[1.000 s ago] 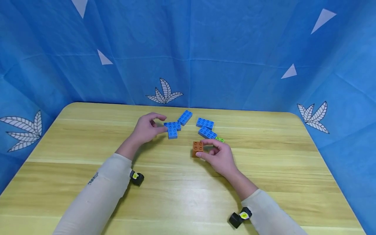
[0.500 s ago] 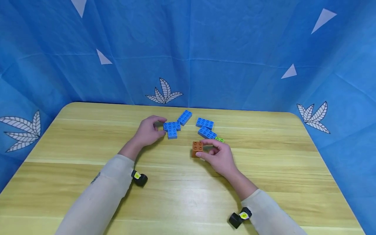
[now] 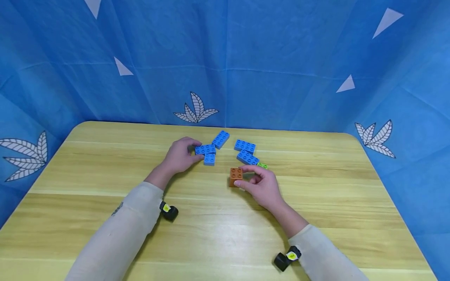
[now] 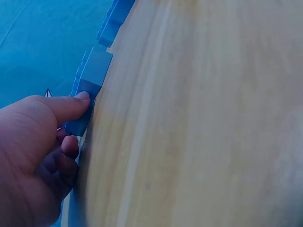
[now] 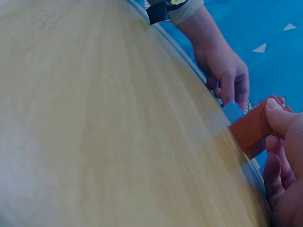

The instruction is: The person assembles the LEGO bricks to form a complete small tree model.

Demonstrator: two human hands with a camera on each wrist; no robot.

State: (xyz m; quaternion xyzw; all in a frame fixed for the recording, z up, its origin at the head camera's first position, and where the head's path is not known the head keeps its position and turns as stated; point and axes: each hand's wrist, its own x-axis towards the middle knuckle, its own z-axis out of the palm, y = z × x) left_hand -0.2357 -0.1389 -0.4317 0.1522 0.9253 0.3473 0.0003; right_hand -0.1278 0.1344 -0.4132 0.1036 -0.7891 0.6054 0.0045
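In the head view my left hand [image 3: 181,156] pinches a long blue brick [image 3: 205,149], its thumb along the near side. Right of the thumb lies a small square blue brick [image 3: 209,159]. Seen from the left wrist, the thumb tip presses on a blue brick's side [image 4: 79,125]. My right hand [image 3: 261,187] pinches a stack of square orange-brown bricks [image 3: 236,177] between thumb and index finger. From the right wrist view, the stack [image 5: 251,130] shows a seam between its layers. The far fingers of the left hand are hidden in the head view.
Behind the left hand's bricks lies another long blue brick [image 3: 220,139]. Two more long blue bricks, a rear one [image 3: 245,146] and a nearer one [image 3: 247,157], lie beyond the right hand. A green brick [image 3: 262,166] is partly hidden there. A blue curtain [image 3: 267,70] hangs behind the table [image 3: 218,234].
My left hand has moved slightly right and its thumb and fingers have come in around the long blue brick. The small blue brick has shifted a little right. My right hand stays put.
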